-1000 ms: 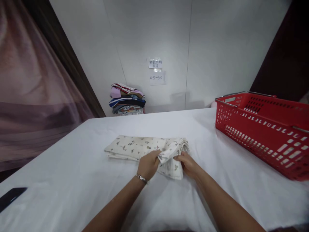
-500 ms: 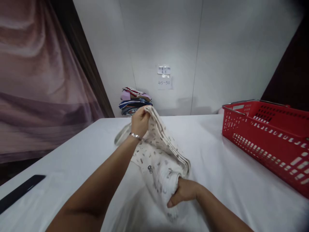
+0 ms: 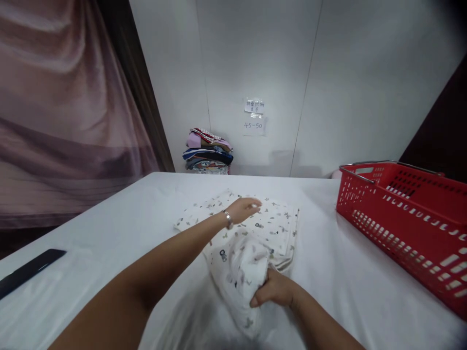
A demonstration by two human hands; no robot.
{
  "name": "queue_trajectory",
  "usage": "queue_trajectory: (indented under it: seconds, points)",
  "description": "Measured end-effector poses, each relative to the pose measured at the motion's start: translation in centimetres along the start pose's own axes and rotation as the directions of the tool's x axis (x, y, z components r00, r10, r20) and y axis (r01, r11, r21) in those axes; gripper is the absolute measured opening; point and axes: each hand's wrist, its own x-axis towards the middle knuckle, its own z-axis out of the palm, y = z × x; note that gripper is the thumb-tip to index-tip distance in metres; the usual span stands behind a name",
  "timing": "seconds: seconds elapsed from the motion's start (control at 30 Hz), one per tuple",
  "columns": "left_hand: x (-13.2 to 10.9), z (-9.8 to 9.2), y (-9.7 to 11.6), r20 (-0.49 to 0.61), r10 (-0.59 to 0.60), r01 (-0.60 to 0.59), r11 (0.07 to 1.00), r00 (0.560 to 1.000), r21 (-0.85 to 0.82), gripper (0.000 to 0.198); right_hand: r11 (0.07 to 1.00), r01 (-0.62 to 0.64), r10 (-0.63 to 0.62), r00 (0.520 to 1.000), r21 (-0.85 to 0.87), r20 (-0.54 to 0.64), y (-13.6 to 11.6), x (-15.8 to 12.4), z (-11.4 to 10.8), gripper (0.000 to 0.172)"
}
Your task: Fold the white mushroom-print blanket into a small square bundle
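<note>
A white printed cloth with small grey and brown motifs lies in folded layers on the table; I cannot tell which kind of item it is. Above its flat far part is my left hand, fingers stretched out and holding nothing; a silver band circles that wrist. Whether the hand touches the fabric is unclear. My right hand grips a bunched near portion of the same cloth, thumb outside and fingers mostly hidden in the fabric. This bunched portion is raised and droops toward me.
A red plastic basket with metal handles stands on the right of the white-covered table. Folded clothes are stacked beyond the far edge. A flat black object lies at the left. Paper signs hang on the wall.
My left hand has let go of the raised cloth edge and moved right. The cloth's far part has dropped flat. My right hand still grips the bunched portion.
</note>
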Motion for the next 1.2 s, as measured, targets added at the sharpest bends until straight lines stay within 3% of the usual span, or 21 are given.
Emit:
queue_trajectory:
  seconds: [0.13,0.23,0.33,0.43,0.6,0.8,1.0,1.2]
  points:
    - [-7.9,-1.5,0.1,-0.004,-0.063,0.063,0.998,0.998,-0.005,0.024,0.941,0.196,-0.178,0.98,0.276,-0.089,0.1,0.3,0.6,0.047]
    - [-12.7,-1.4,0.8,-0.076,-0.071,0.071,0.997,0.995,-0.004,0.022,0.831,0.35,-0.253,0.93,0.432,-0.267,-0.2,0.8,0.5,0.051]
    - [-16.0,-0.3,1.0,-0.171,-0.082,0.079,0.997,0.982,-0.028,0.022,0.771,0.447,-0.247,0.867,0.455,-0.433,-0.8,1.2,-0.6,0.049]
    - [-17.8,1.3,0.4,-0.219,-0.074,0.073,0.997,0.973,-0.012,0.028,0.774,0.452,-0.187,0.832,0.443,-0.522,-1.5,1.3,-1.9,0.041]
    - [-18.3,3.5,0.1,-0.188,0.116,-0.088,0.984,0.975,0.154,0.043,0.792,0.451,-0.134,0.786,0.412,-0.604,-2.1,1.4,-1.8,0.036]
    - [-16.3,4.4,1.4,-0.315,0.21,-0.126,0.956,0.926,0.266,0.045,0.814,0.482,-0.213,0.766,0.323,-0.606,-2.7,1.6,0.6,0.037]
    - [-15.2,4.6,1.6,-0.342,0.277,-0.218,0.955,0.898,0.201,0.035,0.862,0.422,-0.243,0.83,0.28,-0.503,-3.6,0.7,2.6,0.033]
    - [-15.7,4.5,1.5,-0.281,0.183,-0.2,0.979,0.942,-0.032,0.03,0.9,0.357,-0.191,0.838,0.249,-0.51,-3.5,-0.1,3.2,0.025]
